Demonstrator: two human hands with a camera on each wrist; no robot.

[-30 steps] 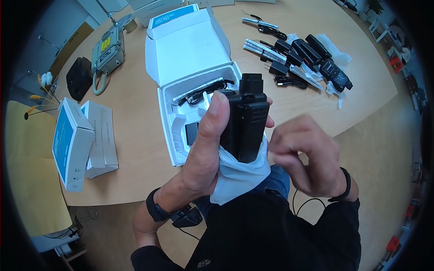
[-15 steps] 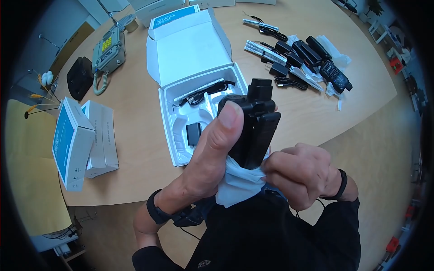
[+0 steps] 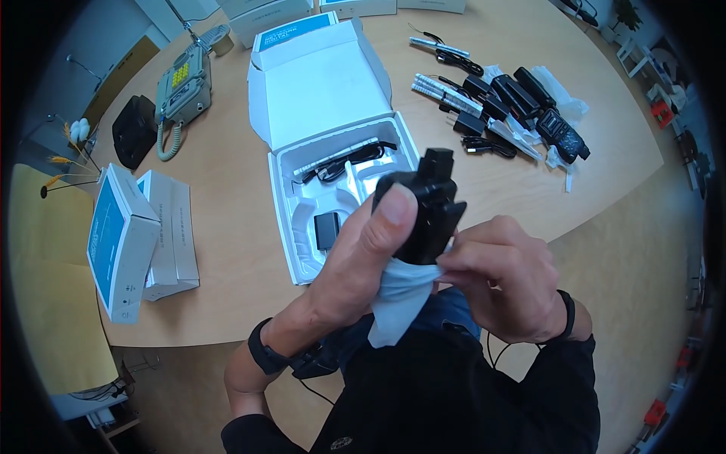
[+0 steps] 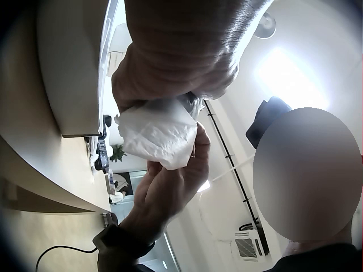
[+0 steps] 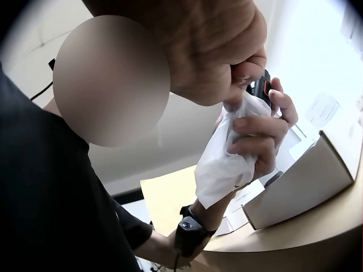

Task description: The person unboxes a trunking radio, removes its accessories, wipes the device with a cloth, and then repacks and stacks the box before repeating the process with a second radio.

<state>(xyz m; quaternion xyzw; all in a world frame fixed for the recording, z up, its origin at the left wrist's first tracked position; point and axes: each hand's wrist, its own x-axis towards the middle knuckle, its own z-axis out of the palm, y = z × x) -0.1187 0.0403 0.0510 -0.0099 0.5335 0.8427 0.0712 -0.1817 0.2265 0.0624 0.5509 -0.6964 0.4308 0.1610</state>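
My left hand [image 3: 344, 261] grips a black walkie-talkie [image 3: 425, 236] above the near edge of the table, thumb along its side. A thin white plastic bag [image 3: 401, 303] wraps the lower end of the walkie-talkie and hangs down. My right hand [image 3: 508, 276] pinches the bag's upper edge with thumb and forefinger. In the left wrist view the crumpled bag [image 4: 161, 136] covers most of the walkie-talkie. From the right wrist, the left hand's fingers [image 5: 261, 127] show curled round the bag and the walkie-talkie.
Behind the hands an open white box [image 3: 277, 219] holds a black adapter [image 3: 327, 231] and a cable [image 3: 355, 159]. At the right lie several walkie-talkies [image 3: 561, 135], adapters and cables. Closed boxes [image 3: 170, 234] stand at the left, near a desk telephone [image 3: 184, 91].
My right hand has come in from the right and taken hold of the bag's edge. The walkie-talkie has shifted slightly right and down, tilting in my left hand.
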